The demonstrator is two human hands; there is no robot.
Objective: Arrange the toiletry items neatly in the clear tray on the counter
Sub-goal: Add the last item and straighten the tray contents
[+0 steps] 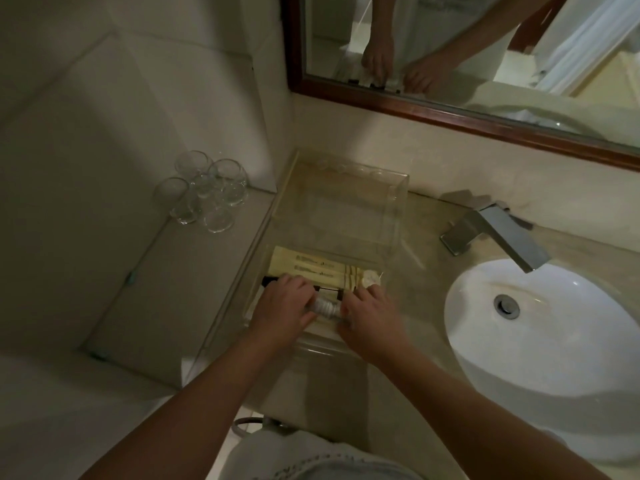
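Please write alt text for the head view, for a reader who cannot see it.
Left hand and right hand grip small white bottles at the near end of a clear tray on a counter, beside cream packets. Glasses stand left, a sink right.

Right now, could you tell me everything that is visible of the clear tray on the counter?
The clear tray is a rectangular box of transparent plastic, as it looks, with low upright walls and an open top. It lies flat on the beige counter, left of the sink, its long side running away from the person. The far part is bare; cream packets lie across the near part. The left hand and right hand reach into its near end, on a white ribbed item.
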